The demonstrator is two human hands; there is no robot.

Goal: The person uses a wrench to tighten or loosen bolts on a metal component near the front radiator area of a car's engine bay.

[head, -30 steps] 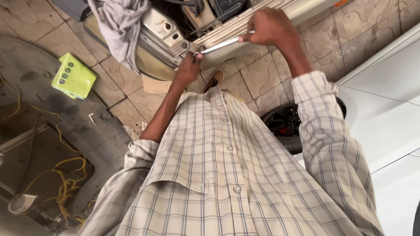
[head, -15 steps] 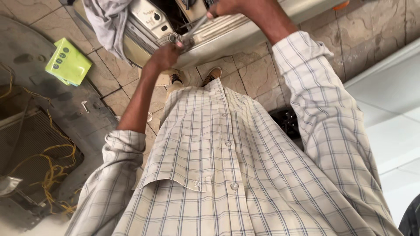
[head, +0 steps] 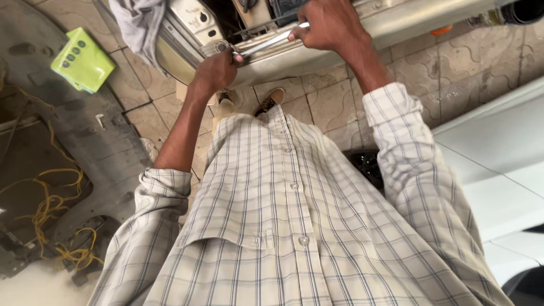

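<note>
Above tiled floor (head: 334,107), wrench (head: 266,44) spanning both grips: right hand (head: 328,25) clenched on its end, left hand (head: 215,71) clasping its head.

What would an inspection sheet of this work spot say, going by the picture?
Surface: patterned tiled floor, partly covered by a dark grey panel.
Job's things: long silver metal tool laid across a pale metal car part.
Clutter: grey cloth draped over the part; yellow-green packet on the panel.
Hands: right hand closed on the tool's far end; left hand at its other end, against the part.
Cables: yellow cord loosely tangled on the dark panel.
Surroundings: white car body panel at the right; the person's shoes on the tiles.
</note>
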